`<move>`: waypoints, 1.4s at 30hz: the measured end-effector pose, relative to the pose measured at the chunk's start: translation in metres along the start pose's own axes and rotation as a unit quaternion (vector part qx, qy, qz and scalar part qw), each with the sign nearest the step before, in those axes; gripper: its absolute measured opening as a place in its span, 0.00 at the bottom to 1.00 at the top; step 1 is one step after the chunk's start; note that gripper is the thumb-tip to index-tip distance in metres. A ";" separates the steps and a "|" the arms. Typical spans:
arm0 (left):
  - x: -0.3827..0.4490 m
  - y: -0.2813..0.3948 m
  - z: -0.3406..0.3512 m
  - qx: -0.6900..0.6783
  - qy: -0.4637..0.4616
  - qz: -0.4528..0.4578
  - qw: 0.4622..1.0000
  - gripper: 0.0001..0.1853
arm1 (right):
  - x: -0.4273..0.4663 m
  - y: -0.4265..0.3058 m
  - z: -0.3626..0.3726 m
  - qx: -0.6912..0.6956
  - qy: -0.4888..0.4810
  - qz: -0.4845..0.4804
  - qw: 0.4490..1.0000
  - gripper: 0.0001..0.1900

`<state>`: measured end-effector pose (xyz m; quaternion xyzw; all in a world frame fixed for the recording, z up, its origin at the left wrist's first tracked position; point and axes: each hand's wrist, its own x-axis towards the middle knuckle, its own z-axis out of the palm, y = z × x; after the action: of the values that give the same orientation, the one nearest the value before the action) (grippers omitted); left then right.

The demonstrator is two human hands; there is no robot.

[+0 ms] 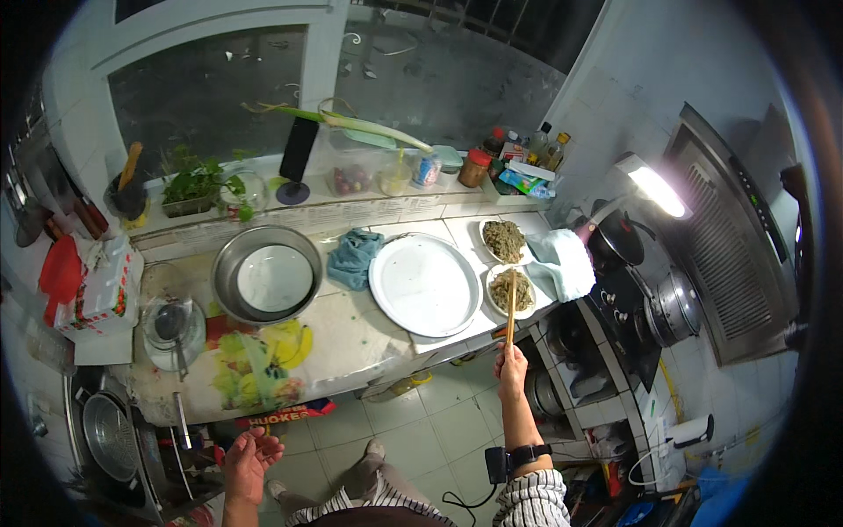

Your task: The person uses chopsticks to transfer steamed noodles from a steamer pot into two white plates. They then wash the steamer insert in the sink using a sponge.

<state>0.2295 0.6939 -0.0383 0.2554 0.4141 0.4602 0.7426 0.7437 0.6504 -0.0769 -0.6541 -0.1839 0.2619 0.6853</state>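
A pair of wooden chopsticks (511, 315) is gripped in my right hand (512, 367), extended over the counter's right part. Their tips reach into a white bowl (494, 309) filled with a shredded brownish-green food (522, 298). Just behind it sits a second white bowl (483, 242) heaped with similar food (504, 238). To the left of the bowls lies a large round white tray (425, 286) with nothing on it. My left hand (249, 464) hangs in the air before the counter's front edge, fingers apart, holding nothing.
A steel basin (224, 290) containing a white bowl (275, 277) stands left of a crumpled blue cloth (354, 258). A pale towel (563, 265) lies right of the food bowls, near the stove (619, 309). Jars and a phone on a stand (299, 150) line the windowsill.
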 end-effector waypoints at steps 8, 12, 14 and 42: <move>0.014 -0.020 0.068 0.029 0.082 -0.012 0.996 0.18 | 0.121 0.025 -0.070 0.018 0.120 0.138 0.983 0.14; 0.028 -0.028 0.084 0.020 0.078 -0.008 0.997 0.17 | 0.137 0.040 -0.077 0.037 0.072 0.162 0.983 0.14; 0.033 -0.032 0.092 0.016 0.072 -0.022 0.997 0.17 | 0.142 0.039 -0.077 0.063 0.068 0.197 0.976 0.14; 0.015 -0.040 0.056 -0.011 0.144 -0.031 0.989 0.16 | 0.050 0.056 -0.127 -0.121 -0.194 0.410 0.883 0.15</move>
<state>0.2998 0.6896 -0.0449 0.1650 0.5190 0.4733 0.6924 0.8521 0.5795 -0.1464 -0.6850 -0.0592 0.6168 0.3833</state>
